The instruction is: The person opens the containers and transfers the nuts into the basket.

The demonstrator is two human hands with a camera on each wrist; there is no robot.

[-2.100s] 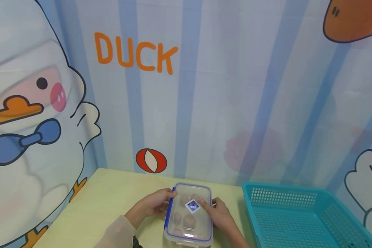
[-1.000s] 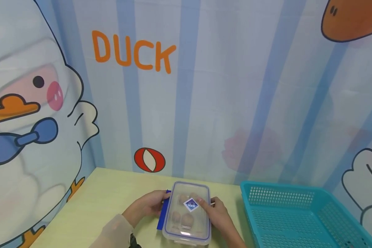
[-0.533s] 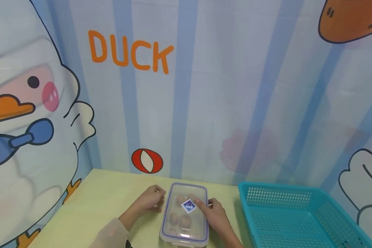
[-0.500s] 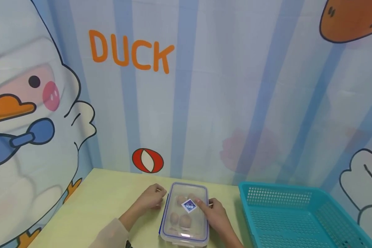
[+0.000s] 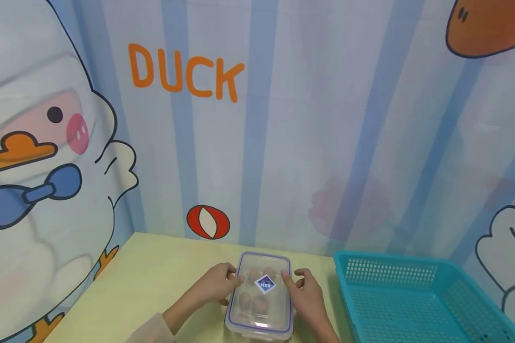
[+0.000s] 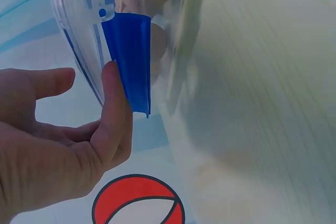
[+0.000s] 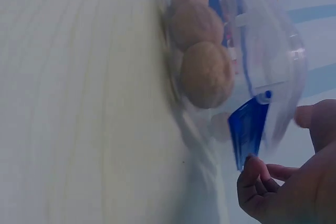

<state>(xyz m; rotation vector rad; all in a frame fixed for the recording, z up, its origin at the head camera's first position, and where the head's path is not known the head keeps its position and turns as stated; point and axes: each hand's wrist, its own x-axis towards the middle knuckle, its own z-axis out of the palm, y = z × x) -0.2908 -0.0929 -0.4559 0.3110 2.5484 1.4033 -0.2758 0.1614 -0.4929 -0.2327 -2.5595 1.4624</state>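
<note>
A clear plastic food storage box point(image 5: 267, 328) with a lilac-edged lid and blue-and-white diamond sticker point(image 5: 264, 284) sits between my hands. Several brown, round, nut-like things point(image 7: 206, 74) lie inside. My left hand point(image 5: 216, 284) is at the left side; its index fingertip touches a blue latch point(image 6: 128, 61) in the left wrist view, the thumb apart from the latch. On the other side is my right hand point(image 5: 306, 295), its thumb on the lid's edge in the head view. In the right wrist view its bent fingertips are at the free end of another blue latch point(image 7: 247, 129).
The box stands on a pale yellow table point(image 5: 163, 267). A turquoise mesh basket point(image 5: 347, 290) is close by on the right. Behind the table hangs a blue-and-white striped cloth point(image 5: 300, 157) printed with ducks and a red ball.
The left blue latch swung out, then down out of the head view. My left hand left the box's side and came back. My right thumb slid from near the sticker to the lid's edge.
</note>
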